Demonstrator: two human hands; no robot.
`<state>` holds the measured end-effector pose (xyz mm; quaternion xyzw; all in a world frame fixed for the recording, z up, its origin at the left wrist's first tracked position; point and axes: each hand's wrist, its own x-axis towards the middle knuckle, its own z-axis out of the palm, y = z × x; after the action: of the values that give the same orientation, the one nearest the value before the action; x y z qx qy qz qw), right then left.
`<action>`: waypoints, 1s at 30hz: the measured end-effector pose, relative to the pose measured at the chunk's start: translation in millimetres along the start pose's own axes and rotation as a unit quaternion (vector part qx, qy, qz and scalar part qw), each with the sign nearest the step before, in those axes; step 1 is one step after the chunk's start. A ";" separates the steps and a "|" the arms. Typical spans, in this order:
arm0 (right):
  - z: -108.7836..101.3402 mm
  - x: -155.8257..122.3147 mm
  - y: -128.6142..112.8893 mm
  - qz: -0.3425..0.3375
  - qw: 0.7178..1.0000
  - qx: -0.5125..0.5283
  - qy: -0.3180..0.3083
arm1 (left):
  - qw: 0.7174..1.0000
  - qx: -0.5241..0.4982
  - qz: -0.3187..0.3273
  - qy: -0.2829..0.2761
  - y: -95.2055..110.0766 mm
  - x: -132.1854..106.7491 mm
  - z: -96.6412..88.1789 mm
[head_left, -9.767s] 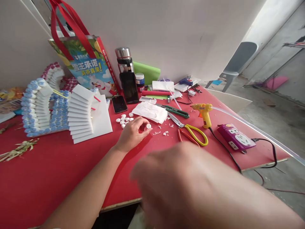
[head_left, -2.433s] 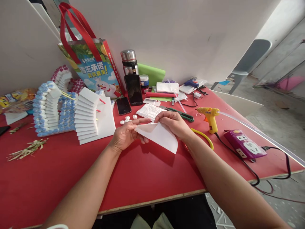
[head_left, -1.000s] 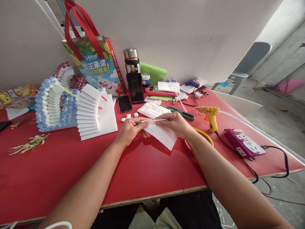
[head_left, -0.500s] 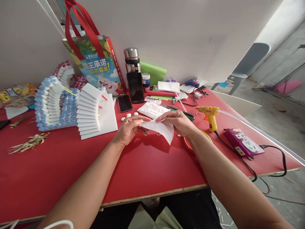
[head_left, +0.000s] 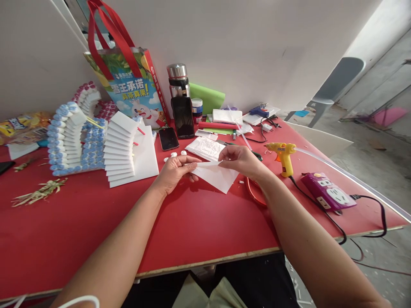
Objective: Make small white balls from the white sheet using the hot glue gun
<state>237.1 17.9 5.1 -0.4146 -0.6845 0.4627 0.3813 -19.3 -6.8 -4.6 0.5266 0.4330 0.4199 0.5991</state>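
Note:
A thin white sheet of paper (head_left: pixel 218 176) hangs between my hands above the red table. My left hand (head_left: pixel 176 173) pinches its left end between thumb and fingers. At its upper edge my right hand (head_left: pixel 241 161) grips with thumb and fingertips. The sheet's lower corner points toward me. Just behind it lies a stack of crinkled white sheets (head_left: pixel 205 147). Small white pieces (head_left: pixel 174 155) sit on the table beyond my left hand. A red ring-shaped thing (head_left: pixel 255 193) lies under my right forearm, partly hidden by it.
Left stand a fan-like white stepped model (head_left: pixel 119 149) and a blue-and-white one (head_left: pixel 66 139). Behind are a gift bag (head_left: pixel 135 92), a thermos (head_left: pixel 177 79) and a propped phone (head_left: pixel 182 117). At right lie a yellow glue gun (head_left: pixel 284 158) and a purple power strip (head_left: pixel 327 191) with cables.
My right hand has shifted along the paper's upper edge and its fingers have curled more. The sheet is now flatter and more spread out. My left hand has barely moved.

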 end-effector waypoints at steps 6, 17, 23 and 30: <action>-5.1 -3.6 -6.4 0.012 0.992 0.105 0.062 | 1.000 0.020 0.005 -0.011 0.4 0.0 -2.4; 26.3 -7.0 -8.8 0.086 0.991 -0.051 -0.088 | 0.991 0.113 0.054 -0.053 3.2 -4.0 17.1; 23.0 -5.4 -2.6 0.083 0.994 -0.002 -0.071 | 0.996 0.060 0.008 -0.059 -0.3 -1.3 11.7; 21.7 -4.6 -0.1 0.080 0.994 0.023 -0.072 | 0.997 0.058 0.013 -0.048 -0.4 -0.8 9.9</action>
<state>219.0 6.7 -1.6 -0.4251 -0.6642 0.5355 0.3022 -9.9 -10.3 -4.2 0.5858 0.4205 0.3760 0.5820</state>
